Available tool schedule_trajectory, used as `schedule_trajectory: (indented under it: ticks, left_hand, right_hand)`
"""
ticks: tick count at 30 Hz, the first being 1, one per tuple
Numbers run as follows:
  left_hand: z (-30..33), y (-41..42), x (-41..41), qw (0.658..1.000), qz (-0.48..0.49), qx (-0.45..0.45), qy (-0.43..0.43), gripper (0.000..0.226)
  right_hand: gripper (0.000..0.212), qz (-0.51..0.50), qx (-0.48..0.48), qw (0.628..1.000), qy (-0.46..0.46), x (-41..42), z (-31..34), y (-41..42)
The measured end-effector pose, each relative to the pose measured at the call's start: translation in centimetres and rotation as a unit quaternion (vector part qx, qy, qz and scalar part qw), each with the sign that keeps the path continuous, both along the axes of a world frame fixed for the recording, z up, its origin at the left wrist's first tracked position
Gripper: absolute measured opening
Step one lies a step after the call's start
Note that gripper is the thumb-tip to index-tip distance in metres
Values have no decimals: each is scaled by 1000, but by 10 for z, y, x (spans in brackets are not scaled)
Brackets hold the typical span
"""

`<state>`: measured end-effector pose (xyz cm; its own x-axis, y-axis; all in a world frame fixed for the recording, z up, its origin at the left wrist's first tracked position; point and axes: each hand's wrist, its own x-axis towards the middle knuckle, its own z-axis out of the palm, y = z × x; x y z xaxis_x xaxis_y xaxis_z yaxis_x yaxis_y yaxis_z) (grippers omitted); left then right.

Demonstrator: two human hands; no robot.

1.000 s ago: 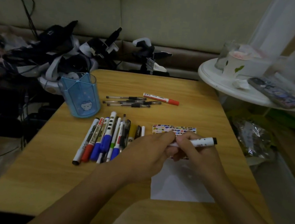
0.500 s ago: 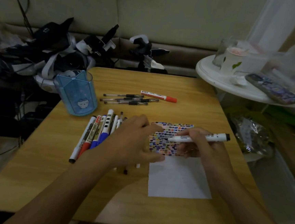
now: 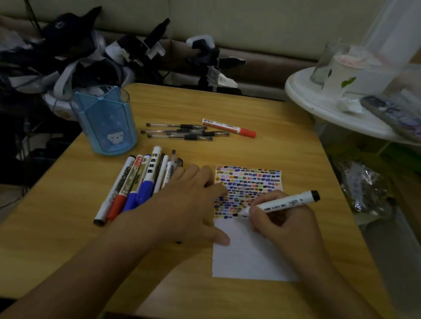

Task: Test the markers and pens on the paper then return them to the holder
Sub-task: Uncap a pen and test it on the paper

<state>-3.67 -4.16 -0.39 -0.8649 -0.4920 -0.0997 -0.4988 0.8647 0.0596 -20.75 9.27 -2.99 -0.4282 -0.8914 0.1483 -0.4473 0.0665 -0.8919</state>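
Observation:
My right hand (image 3: 285, 222) grips a white marker (image 3: 280, 203) with a black end, its tip touching the paper (image 3: 249, 259) just below the rows of coloured test marks. My left hand (image 3: 190, 203) lies flat with spread fingers on the paper's left edge and partly covers a row of several markers and pens (image 3: 141, 183). The blue pen holder (image 3: 105, 122) stands at the table's back left. Three black pens (image 3: 181, 131) and a red-capped marker (image 3: 228, 128) lie behind the paper.
The wooden table (image 3: 272, 114) drops off close on the right, where a white round side table (image 3: 335, 111) carries cups and a phone. Dark bags, straps and clamps are piled behind the holder at back left.
My hands have parted from the marker. The left hand moved down flat onto the paper's left edge. The right hand lowered the marker's tip to the paper.

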Motion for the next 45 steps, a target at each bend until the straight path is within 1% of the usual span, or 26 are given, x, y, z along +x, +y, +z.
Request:
schedule_trajectory:
  ticks: [8, 15, 18, 22, 26, 28, 33, 38, 42, 45]
  left_hand:
    - [-3, -1, -1, 1000, -2, 10, 7, 94]
    - [-6, -2, -1, 1000, -5, 3, 13, 95]
    - [-5, -2, -1, 1000, -4, 4, 10, 95]
    - [-3, -2, -1, 1000, -3, 15, 8, 93]
    - [-4, -2, -1, 1000, -4, 13, 6, 94]
    - [-4, -2, -1, 1000, -4, 12, 4, 94]
    - [-2, -1, -1, 1000, -2, 14, 4, 93]
    - [-2, -1, -1, 1000, -3, 11, 0, 93]
    - [-2, -1, -1, 1000, -3, 12, 6, 93]
    - [-2, -1, -1, 1000, -3, 12, 6, 92]
  right_hand:
    - [16, -9, 1, 1000, 30, -1, -7, -2]
    - [10, -5, 0, 1000, 17, 1, -8, -2]
    - [10, -3, 0, 999, 32, 1, -10, -3]
    - [15, -9, 3, 998, 61, 2, -8, -4]
    - [11, -12, -2, 999, 35, 0, -9, -3]
    - [10, -4, 0, 999, 37, 0, -9, -2]
    - [18, -11, 2, 998, 63, 2, -9, -4]
    - [12, -2, -3, 999, 32, 0, -10, -3]
    - [17, -7, 4, 998, 62, 2, -8, -3]
    - [16, -11, 2, 998, 59, 1, -9, -3]
